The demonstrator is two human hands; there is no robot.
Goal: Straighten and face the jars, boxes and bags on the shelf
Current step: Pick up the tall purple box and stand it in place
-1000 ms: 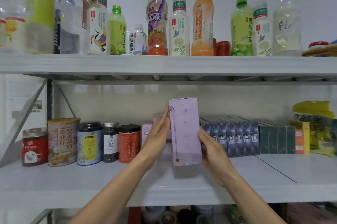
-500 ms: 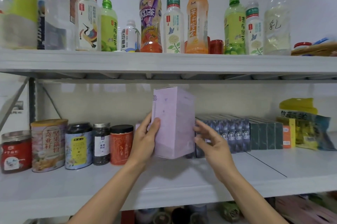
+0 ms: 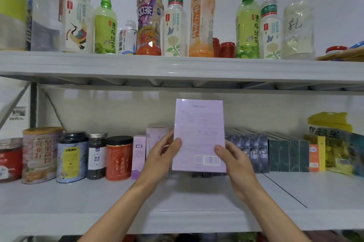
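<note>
Head view showed the purple box (image 3: 199, 135) held upright between both hands, above the shelf (image 3: 177, 198). Left hand (image 3: 161, 155) and right hand (image 3: 234, 160) pinched its sides. Its barcode side faced out, so it probably needed turning.

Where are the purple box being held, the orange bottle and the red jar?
purple box (image 3: 199, 135): head view, middle of its printed face.
orange bottle (image 3: 201, 23): head view, on its label.
red jar (image 3: 118, 160): head view, middle of its body.
</note>
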